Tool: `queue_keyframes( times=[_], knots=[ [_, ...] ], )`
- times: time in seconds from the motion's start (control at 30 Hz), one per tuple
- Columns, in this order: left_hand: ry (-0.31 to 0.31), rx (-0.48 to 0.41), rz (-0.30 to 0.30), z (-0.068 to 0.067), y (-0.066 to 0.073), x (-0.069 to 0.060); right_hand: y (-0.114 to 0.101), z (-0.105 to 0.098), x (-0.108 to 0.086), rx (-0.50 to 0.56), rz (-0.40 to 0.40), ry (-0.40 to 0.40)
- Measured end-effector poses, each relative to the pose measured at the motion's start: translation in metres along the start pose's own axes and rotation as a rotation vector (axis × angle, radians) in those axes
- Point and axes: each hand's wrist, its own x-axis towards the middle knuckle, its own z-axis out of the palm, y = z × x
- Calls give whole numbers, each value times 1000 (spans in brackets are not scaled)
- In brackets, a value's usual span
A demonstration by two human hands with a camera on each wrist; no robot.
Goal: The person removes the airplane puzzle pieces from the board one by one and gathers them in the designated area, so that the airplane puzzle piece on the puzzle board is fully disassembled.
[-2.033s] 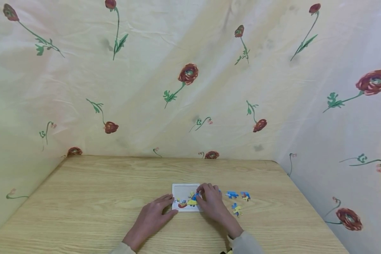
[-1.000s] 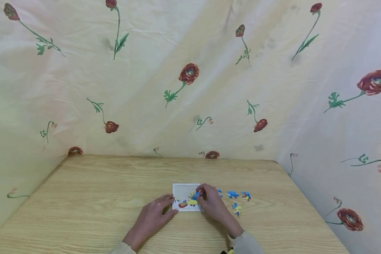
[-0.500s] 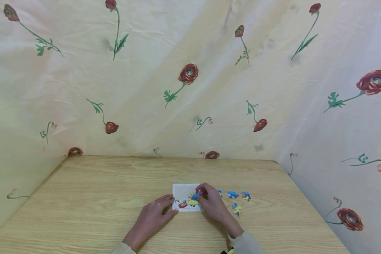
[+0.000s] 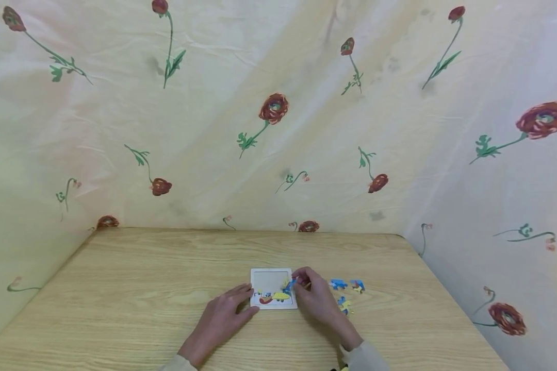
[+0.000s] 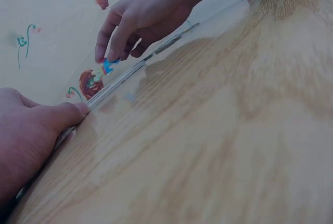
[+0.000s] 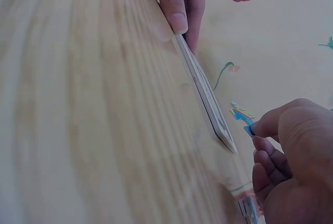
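A jigsaw puzzle tray point(image 4: 271, 270) with a white frame lies flat on the table, and several fitted pieces line its lower part. My left hand point(image 4: 224, 315) rests against the tray's left edge, its fingers fairly straight and the thumb at the lower corner. My right hand point(image 4: 319, 298) pinches a blue and yellow puzzle piece point(image 4: 290, 286) between thumb and fingertips over the tray's right side. In the right wrist view that puzzle piece point(image 6: 243, 118) is tilted and raised above the tray, apart from it. The left wrist view also shows the puzzle piece point(image 5: 107, 67) lifted.
Loose puzzle pieces point(image 4: 339, 284) lie on the wooden table point(image 4: 167, 268) to the right of the tray, including a blue and yellow one point(image 4: 344, 305) nearer the right forearm. A floral cloth point(image 4: 204, 129) hangs behind the table and along both sides.
My right hand has shifted slightly to the right and lifted the puzzle piece, which is now tilted differently. My left hand stays at the tray's left edge.
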Motion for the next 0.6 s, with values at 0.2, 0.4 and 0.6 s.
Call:
queue_keyframes(
  times=[0.2, 0.4, 0.6],
  knots=[
    [-4, -6, -13, 0, 0, -1, 4, -10, -6, 6, -3, 38],
    [-4, -13, -18, 1, -1, -1, 8, -21, -11, -3, 11, 53],
    [-7, -12, -21, 2, -1, -1, 11, -31, -17, 7, 20, 53]
  ],
)
